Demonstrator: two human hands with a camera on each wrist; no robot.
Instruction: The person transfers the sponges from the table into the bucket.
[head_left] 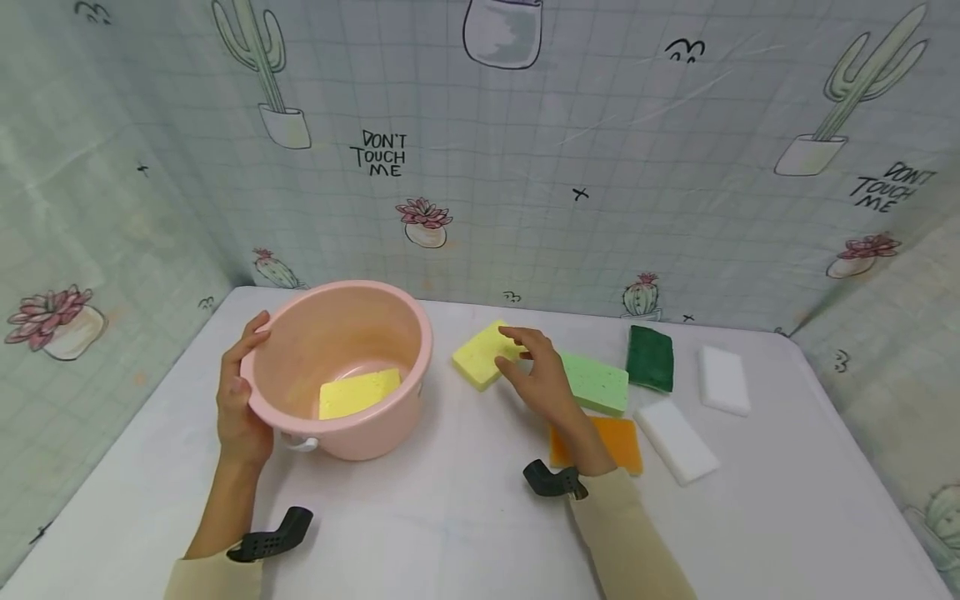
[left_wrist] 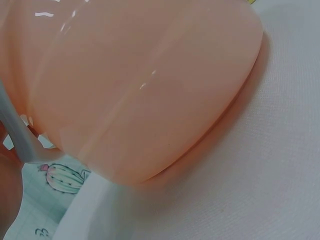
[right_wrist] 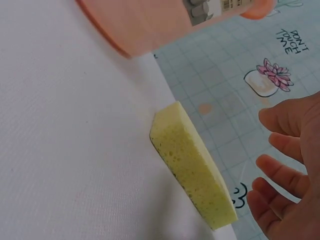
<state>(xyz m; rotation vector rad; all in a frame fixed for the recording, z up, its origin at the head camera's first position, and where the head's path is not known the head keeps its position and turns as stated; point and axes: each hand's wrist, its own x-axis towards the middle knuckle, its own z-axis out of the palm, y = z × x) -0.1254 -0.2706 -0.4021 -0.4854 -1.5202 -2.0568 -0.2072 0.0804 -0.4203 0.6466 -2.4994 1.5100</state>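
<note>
My left hand [head_left: 246,417] grips the left rim of a pink plastic bucket [head_left: 292,358], which tilts toward me on the table. Inside the bucket lies a yellow sponge [head_left: 358,394]. Its pale handle [left_wrist: 20,135] shows beside the hand in the left wrist view. A second yellow sponge [head_left: 477,357] lies on the table to the right of the bucket. Over that sponge's right end hovers my right hand [head_left: 542,383], fingers loosely bent and holding nothing. The right wrist view shows a gap between those fingers [right_wrist: 280,172] and the sponge [right_wrist: 192,170].
Right of my right hand lie a light green sponge [head_left: 597,383], a dark green scouring pad [head_left: 650,358] and two white sponges [head_left: 677,442]. An orange sponge [head_left: 618,442] is partly hidden under the right forearm. A patterned cloth [head_left: 480,150] hangs behind the white table [head_left: 420,533].
</note>
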